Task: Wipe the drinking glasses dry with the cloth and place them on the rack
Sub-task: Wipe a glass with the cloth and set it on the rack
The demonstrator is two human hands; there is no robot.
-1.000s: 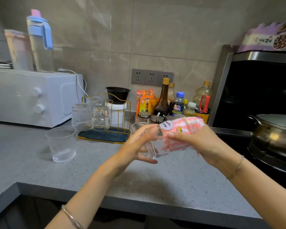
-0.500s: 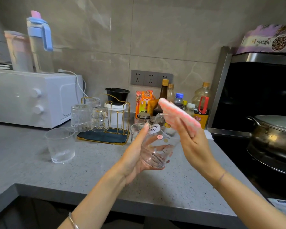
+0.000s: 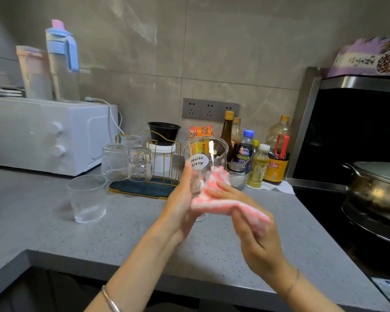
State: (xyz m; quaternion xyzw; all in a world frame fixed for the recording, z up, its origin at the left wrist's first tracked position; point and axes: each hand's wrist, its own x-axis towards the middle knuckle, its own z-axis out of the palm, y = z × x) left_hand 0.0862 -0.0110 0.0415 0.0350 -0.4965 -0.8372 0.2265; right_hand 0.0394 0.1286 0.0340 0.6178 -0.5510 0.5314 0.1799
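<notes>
My left hand (image 3: 185, 199) grips the glass (image 3: 205, 161) upright by its lower half, mouth up, above the counter (image 3: 126, 235). My right hand (image 3: 252, 224) pinches the pink cloth (image 3: 221, 199) and presses it on the glass's right side. Rack (image 3: 144, 172) is up-left of my grip, three glasses already upside down on it; one more glass (image 3: 87, 198) stands left, not on the rack. Risks, I'd guess: wet glass slipping from my one-handed hold if I rub hard; cloth snagging the rim and tipping it; elbow knocking the bottles (image 3: 257, 156) behind.
</notes>
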